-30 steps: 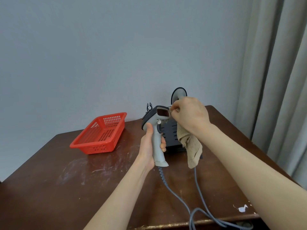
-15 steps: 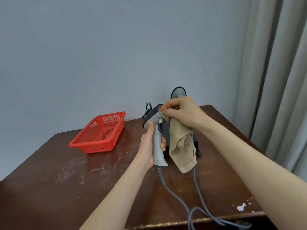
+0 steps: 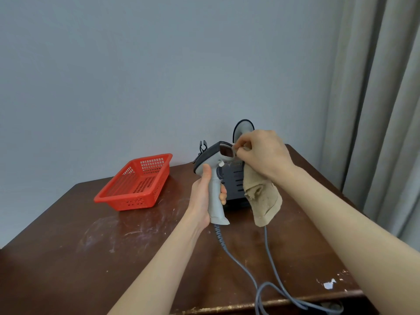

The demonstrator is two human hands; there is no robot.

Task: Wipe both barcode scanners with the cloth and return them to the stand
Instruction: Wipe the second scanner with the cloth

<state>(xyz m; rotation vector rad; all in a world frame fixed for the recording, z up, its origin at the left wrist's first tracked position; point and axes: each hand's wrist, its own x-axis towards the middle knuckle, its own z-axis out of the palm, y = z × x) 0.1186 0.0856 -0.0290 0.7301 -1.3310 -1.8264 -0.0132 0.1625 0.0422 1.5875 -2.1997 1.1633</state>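
**Fig. Wiping the scanner window**

We see the L hand (image 3: 203, 196) gripping the scanner (image 3: 215, 180) by its handle, upright above the table (image 3: 113, 258). R hand (image 3: 264, 154) pinches the cloth (image 3: 261, 197) at the scanner's window. Stand (image 3: 234, 186) just behind; basket (image 3: 136, 184) at left.

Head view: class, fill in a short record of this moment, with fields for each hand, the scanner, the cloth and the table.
Left hand: grips the scanner by its grey handle, held upright
Right hand: pinches the cloth at the scanner's window
Cloth: beige, mostly hanging below the right hand
Cable: runs from the handle off the table's front edge
Table: brown, scuffed; red basket at back left
Behind scanner: dark slotted unit, partly hidden
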